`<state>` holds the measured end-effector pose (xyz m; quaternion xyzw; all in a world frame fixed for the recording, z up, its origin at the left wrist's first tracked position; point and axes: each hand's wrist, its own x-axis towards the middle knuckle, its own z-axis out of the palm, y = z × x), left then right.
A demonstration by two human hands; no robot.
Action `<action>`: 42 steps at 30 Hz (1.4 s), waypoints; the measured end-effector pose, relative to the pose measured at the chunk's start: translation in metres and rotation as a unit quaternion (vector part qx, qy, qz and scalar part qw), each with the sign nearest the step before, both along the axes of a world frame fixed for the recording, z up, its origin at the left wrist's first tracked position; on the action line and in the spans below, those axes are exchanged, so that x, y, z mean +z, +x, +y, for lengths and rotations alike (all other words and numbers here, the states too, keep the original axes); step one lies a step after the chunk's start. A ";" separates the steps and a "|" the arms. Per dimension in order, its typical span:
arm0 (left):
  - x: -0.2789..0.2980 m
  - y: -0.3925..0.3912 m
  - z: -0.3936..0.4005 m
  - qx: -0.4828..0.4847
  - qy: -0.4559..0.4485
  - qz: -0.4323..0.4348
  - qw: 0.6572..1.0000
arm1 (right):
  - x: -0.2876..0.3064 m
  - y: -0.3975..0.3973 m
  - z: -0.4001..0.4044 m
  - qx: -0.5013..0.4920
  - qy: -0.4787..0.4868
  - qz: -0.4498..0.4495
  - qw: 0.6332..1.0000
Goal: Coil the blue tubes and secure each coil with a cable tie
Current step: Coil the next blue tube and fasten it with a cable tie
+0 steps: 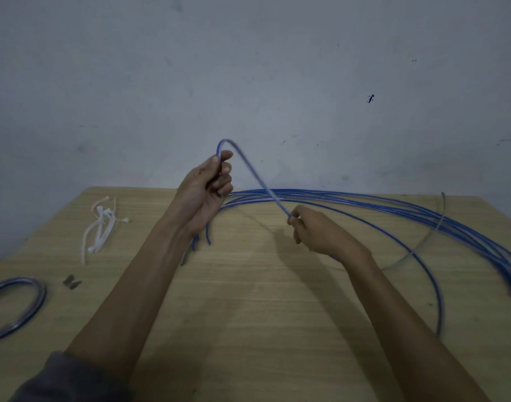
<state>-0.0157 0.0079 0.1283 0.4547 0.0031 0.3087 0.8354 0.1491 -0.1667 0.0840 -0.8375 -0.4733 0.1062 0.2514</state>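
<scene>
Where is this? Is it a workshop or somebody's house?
Probably a plain work corner, hard to say more. There is a bare wooden table, a scuffed grey wall, loose blue tubes and white cable ties.

The scene is dim and flat, with a cool grey cast on the wall (248, 68). Light falls from above and slightly left, so soft shadows of the arms spread right across the counter (263, 300). No glare shows. The tube (257, 175) is smeared by motion blur between the hands. The coil (16, 306) at the left edge is soft, and the counter's edges bow with wide-angle distortion.
</scene>
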 end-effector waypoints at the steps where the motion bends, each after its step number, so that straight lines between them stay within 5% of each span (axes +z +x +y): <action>1: 0.001 0.000 0.001 -0.004 -0.008 -0.001 1.000 | 0.001 -0.008 0.003 0.016 -0.003 -0.009 1.000; 4: 0.001 0.000 0.004 0.022 0.002 -0.005 1.000 | 0.003 -0.032 0.012 0.064 -0.003 -0.059 0.996; 6: -0.001 0.001 0.003 0.101 0.095 0.019 0.990 | 0.006 -0.045 0.016 0.087 -0.008 -0.082 0.993; 10: -0.018 0.007 -0.004 0.258 0.388 0.122 0.876 | 0.021 -0.066 0.014 0.117 0.008 -0.126 0.985; 16: -0.037 0.012 -0.014 0.231 0.548 0.242 0.767 | 0.041 -0.070 0.003 0.081 -0.006 -0.150 0.985; 21: -0.038 0.013 -0.022 0.199 0.623 0.231 0.720 | 0.050 -0.060 -0.004 0.076 0.026 -0.210 0.974; 34: -0.031 0.013 -0.041 0.181 0.634 0.246 0.710 | 0.061 -0.026 -0.023 0.017 0.040 -0.184 0.982; 40: -0.016 0.004 -0.034 0.108 0.566 0.254 0.777 | 0.061 -0.016 -0.027 0.020 0.061 -0.219 0.974; 42: -0.009 0.003 -0.037 0.057 0.485 0.259 0.833 | 0.060 -0.017 -0.026 0.039 0.081 -0.216 0.972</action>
